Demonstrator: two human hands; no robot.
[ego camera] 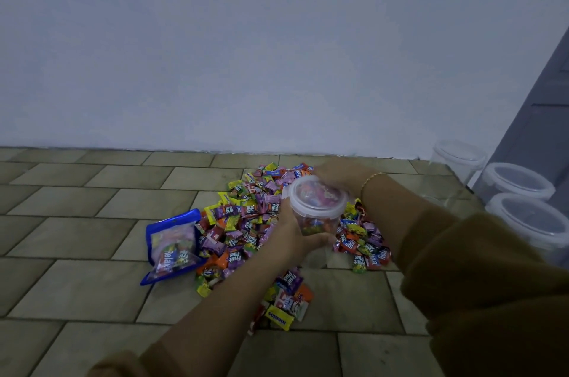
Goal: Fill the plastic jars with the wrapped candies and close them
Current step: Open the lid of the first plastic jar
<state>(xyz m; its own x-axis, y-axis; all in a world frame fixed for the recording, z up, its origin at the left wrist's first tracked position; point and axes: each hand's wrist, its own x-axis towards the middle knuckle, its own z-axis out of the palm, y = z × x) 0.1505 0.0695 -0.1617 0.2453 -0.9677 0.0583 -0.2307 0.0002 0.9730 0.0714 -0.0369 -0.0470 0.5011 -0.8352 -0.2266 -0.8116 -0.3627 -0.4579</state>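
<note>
From the head camera, a clear plastic jar (314,210) sits between both hands above a heap of wrapped candies (246,222) on the floor. The jar is round and see-through, with a translucent lid (314,196) on its mouth; pink, purple and green wrappers show through lid and wall, filling it close to the top. The left hand (295,235) grips the jar from the near side and below, fingers curled round its lower wall. The right hand (335,176) lies on the far rim of the lid, fingers bent over the edge; it is blurred, so how tightly it grips cannot be told. A thin gold bracelet (371,178) circles the right wrist, and both arms wear brown sleeves (462,269).

The candies spread across beige rectangular floor tiles (77,216). At the heap's left edge lies a blue candy bag (174,246), part full. To the right, three more clear jars (517,182) with lids stand in a row beside a grey door (538,99). A plain pale wall (246,53) meets the floor just behind the heap
</note>
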